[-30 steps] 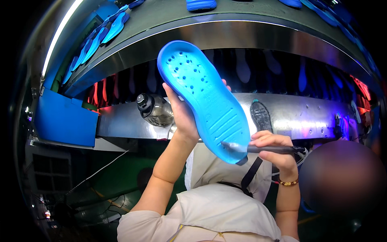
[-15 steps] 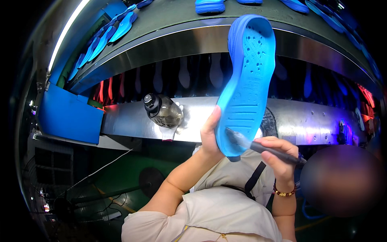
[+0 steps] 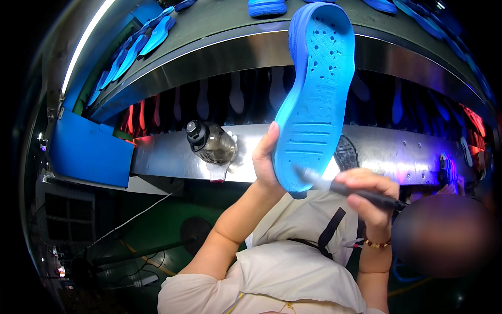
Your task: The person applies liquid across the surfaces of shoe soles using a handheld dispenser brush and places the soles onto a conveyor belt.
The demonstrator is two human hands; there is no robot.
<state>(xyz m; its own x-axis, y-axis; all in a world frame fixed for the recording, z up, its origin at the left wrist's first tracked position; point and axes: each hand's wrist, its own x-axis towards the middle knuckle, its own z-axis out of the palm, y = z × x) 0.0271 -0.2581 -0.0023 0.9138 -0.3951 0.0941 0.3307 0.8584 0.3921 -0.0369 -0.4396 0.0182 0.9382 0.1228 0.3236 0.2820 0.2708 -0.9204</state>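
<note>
A bright blue shoe sole [image 3: 320, 104], darker blue along its outer side wall, is held up and slightly tilted in front of me. Small holes dot its upper end, and ridges cross its lower part. My left hand [image 3: 265, 159] grips the lower left edge, with the thumb along the rim. In my right hand [image 3: 370, 196] is a brush with a dark handle [image 3: 386, 202]. Its pale, motion-blurred head is at the inner surface near the sole's lower end; whether it touches cannot be made out.
A dark conveyor belt [image 3: 219, 23] carries several blue soles at the far side. Below it, several soles hang in a dark gap above a metal ledge [image 3: 381, 152]. A bottle [image 3: 213, 144] stands there on a white cloth. At the right, another person [image 3: 444, 235] is close by.
The sole and my left hand have shifted slightly up and left. My right hand has moved a little right and up, with the brush still in it.
</note>
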